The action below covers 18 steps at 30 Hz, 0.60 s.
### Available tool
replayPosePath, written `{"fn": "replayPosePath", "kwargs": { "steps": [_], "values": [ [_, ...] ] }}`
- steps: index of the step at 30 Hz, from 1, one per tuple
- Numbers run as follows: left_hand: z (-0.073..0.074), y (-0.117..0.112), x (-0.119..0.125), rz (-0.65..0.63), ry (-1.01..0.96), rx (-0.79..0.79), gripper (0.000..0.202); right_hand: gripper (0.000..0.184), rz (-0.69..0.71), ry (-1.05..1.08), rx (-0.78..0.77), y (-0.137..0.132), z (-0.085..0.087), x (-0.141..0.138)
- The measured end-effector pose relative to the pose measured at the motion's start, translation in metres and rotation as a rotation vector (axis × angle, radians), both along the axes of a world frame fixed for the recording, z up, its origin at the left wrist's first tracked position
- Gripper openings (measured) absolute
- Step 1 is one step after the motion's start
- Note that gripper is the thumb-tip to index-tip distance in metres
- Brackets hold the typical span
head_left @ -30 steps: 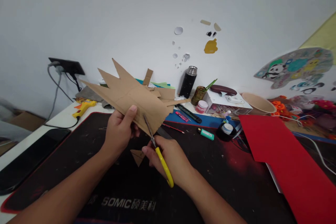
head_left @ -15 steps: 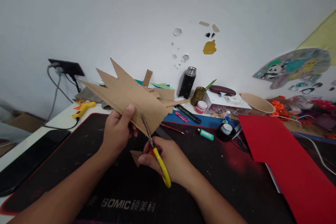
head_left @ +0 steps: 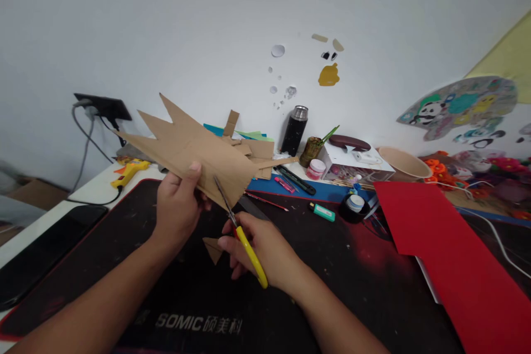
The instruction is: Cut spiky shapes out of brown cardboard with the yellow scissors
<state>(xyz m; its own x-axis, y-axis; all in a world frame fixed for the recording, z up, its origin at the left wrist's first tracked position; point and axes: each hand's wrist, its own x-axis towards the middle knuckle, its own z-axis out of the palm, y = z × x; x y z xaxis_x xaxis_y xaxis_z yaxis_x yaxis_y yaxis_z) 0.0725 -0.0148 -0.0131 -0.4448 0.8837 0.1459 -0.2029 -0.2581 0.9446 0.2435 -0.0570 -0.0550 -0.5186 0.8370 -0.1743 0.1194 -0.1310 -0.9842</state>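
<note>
A piece of brown cardboard with several pointed spikes at its upper left is held up over the dark mat. My left hand pinches its lower edge, thumb on the front face and fingers behind. My right hand is closed round the yellow-handled scissors. One blade lies across the front of the cardboard near its lower right corner; the other blade is hidden behind it. On the mat beside my right fingers lies a small triangular cardboard scrap, partly covered by them.
Behind are cardboard scraps, a black flask, a pink-labelled jar and a utility knife. A yellow glue gun and a black phone lie left. Red sheets cover the right side.
The cardboard and my left hand have moved slightly left. The scissors have shifted left with it, and their handles have drawn closer together on the cardboard.
</note>
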Motion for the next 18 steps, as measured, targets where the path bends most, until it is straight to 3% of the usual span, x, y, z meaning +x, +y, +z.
{"fn": "replayPosePath", "kwargs": {
  "steps": [2,6,9,13,18],
  "values": [
    [0.005,0.005,-0.006,0.030,-0.066,0.004,0.033,0.019,0.023,-0.042,-0.012,-0.002,0.004,0.001],
    [0.016,0.020,-0.030,0.216,-0.186,0.109,0.026,0.017,0.119,-0.149,0.080,-0.006,0.009,0.003],
    [0.020,0.026,-0.043,0.206,-0.215,0.167,0.024,0.015,0.133,-0.130,0.063,-0.007,0.007,0.002],
    [0.021,0.024,-0.041,0.204,-0.240,0.143,0.024,0.012,0.022,-0.061,0.034,-0.001,0.000,0.001],
    [0.014,0.019,-0.027,0.066,-0.229,0.015,0.027,0.039,-0.156,0.092,-0.024,0.009,0.002,0.003]
  ]
}}
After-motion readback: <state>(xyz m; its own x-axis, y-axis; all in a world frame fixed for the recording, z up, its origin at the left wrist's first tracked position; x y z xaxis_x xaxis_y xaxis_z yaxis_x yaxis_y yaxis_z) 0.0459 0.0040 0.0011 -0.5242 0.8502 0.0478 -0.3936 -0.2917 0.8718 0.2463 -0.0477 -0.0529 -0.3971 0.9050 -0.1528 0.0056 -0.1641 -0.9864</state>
